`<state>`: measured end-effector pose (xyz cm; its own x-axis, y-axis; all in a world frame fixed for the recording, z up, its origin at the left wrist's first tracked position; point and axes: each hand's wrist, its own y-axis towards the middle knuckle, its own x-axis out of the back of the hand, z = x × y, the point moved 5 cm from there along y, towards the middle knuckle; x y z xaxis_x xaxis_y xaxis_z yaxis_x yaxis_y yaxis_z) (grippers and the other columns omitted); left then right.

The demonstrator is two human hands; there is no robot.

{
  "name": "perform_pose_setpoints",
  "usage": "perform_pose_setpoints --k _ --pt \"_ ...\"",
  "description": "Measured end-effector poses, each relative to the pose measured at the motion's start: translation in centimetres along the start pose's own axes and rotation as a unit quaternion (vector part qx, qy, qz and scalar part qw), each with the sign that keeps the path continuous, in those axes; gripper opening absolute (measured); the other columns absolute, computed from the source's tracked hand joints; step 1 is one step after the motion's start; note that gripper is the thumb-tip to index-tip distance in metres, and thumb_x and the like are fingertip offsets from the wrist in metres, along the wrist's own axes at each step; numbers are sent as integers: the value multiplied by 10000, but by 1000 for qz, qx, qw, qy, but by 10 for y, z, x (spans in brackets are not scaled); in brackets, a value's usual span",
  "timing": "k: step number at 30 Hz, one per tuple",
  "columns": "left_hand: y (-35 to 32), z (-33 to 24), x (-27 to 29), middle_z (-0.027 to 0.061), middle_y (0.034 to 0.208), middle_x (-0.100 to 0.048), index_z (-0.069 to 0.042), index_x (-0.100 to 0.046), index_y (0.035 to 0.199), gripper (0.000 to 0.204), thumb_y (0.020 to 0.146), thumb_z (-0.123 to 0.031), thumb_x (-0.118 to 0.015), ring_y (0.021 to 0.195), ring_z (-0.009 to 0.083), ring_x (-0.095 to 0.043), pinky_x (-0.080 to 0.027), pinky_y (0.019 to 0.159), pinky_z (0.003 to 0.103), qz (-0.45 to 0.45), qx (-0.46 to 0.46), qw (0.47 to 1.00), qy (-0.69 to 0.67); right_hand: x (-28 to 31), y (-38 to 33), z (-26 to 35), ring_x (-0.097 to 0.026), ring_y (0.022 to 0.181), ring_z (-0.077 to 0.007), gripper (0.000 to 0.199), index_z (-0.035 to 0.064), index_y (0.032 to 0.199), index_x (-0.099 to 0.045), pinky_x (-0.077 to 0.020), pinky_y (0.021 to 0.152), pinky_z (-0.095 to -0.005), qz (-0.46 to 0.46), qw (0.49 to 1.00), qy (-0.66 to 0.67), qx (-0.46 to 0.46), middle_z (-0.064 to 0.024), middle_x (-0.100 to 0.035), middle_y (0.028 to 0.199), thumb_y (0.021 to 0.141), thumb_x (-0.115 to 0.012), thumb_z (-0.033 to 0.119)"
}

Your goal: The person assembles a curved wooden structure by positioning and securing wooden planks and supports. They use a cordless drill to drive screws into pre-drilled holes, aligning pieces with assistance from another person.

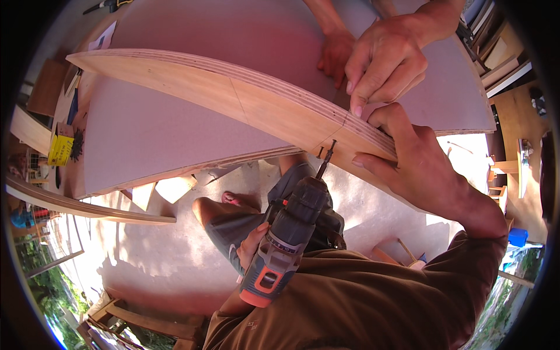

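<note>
My left hand (252,244) is wrapped round the handle of a cordless drill (279,251), dark grey with orange trim. The drill points up and away, and a dark screw (331,150) sits at its bit, close against the face of a long tapering plywood board (274,114). Another screw (320,151) stands just left of that tip. My right hand (411,149) grips the board's right part, thumb on the near face and fingers over the layered edge. Pencil lines cross the board.
Across the board, a co-worker's hand (389,61) touches its top edge; their other hand (337,55) rests on the large grey panel (192,128). A yellow screw box (60,146) and loose screws (77,144) lie left. A curved wooden strip (116,211) juts in at lower left.
</note>
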<state>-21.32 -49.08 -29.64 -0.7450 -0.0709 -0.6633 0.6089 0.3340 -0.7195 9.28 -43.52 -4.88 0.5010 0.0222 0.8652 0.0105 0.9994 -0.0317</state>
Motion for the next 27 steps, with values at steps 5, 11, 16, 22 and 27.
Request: perform_pose_setpoints --k 5,11,16,22,27 --pt "-5 4 14 353 996 -714 59 -698 1198 960 794 -811 -659 773 447 -739 -638 621 500 -101 6 995 9 -1 2 0 -738 889 -469 517 37 1275 -468 -589 750 -495 10 1000 7 -4 -245 -718 959 941 -816 221" --pt "-10 1 -1 247 1026 -759 15 -626 1327 466 1025 -340 -619 815 293 -771 -645 716 390 -55 -115 992 13 -2 7 0 -727 900 -461 517 -22 1292 -525 -573 767 -491 39 999 2 3 -257 -711 966 931 -817 205" --pt "-6 6 15 253 1085 -759 -42 -606 1400 348 1073 -158 -586 842 293 -782 -652 739 385 69 -73 994 -41 -3 8 -1 -723 907 -460 528 -48 1310 -543 -564 776 -492 48 999 5 7 -264 -703 961 933 -812 206" --pt "0 11 29 261 1088 -765 -50 -588 1437 422 1021 -95 -640 851 301 -791 -651 730 375 136 -182 973 37 -3 7 0 -719 931 -465 523 -56 1308 -550 -560 787 -498 43 999 -2 13 -267 -706 970 939 -806 212" --pt "-2 11 38 204 986 -792 -53 -566 1458 628 882 -106 -809 835 265 -795 -640 728 356 -6 -352 881 315 -2 8 4 -721 949 -456 428 -45 1211 -580 -561 797 -505 26 999 4 45 -259 -716 1001 940 -803 201"
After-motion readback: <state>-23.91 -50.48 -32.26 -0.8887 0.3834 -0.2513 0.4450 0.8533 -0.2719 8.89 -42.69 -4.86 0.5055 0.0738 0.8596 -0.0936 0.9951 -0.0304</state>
